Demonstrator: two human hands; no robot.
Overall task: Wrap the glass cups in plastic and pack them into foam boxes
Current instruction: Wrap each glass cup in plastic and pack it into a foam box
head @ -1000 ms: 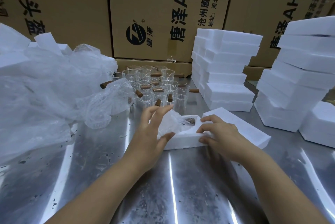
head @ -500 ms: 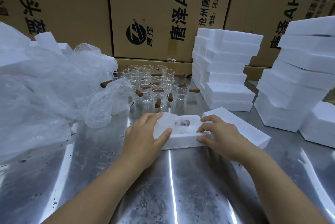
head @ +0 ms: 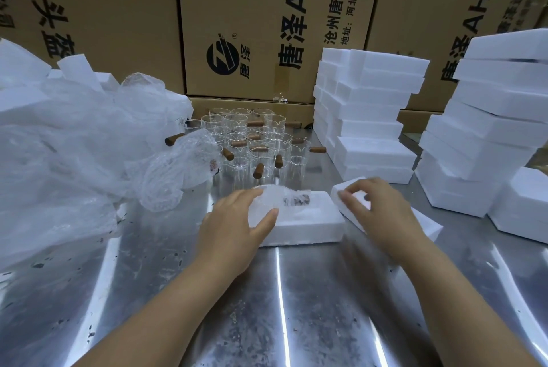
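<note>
At the centre of the steel surface (head: 296,307) an open foam box (head: 305,227) is set lengthwise. A plastic-wrapped glass cup (head: 286,199) is seated in its cavity, with the dark handle showing through the film. The left hand (head: 234,225) is laid over the nine o'clock end of the box, fingers fairly straight and flat on the wrapped cup, thumb along the box's top edge. Nothing is gripped; the hold looks meant to keep the springy plastic pressed down and the box from sliding.

At three o'clock, just beside the box, the foam lid (head: 427,225) is held by the right hand (head: 382,212), whose fingers are curled over its far end. That end appears raised off the surface, presumably so that the lid can be swung over the box. Closing this box is judged to be the step in hand.

At twelve o'clock the unwrapped glass cups (head: 255,147) with wooden handles are clustered within reach. A heap of plastic wrap (head: 74,144) is piled at ten o'clock, and stacks of foam boxes (head: 367,117) are ranged at one to two o'clock, before cardboard cartons (head: 252,10).
</note>
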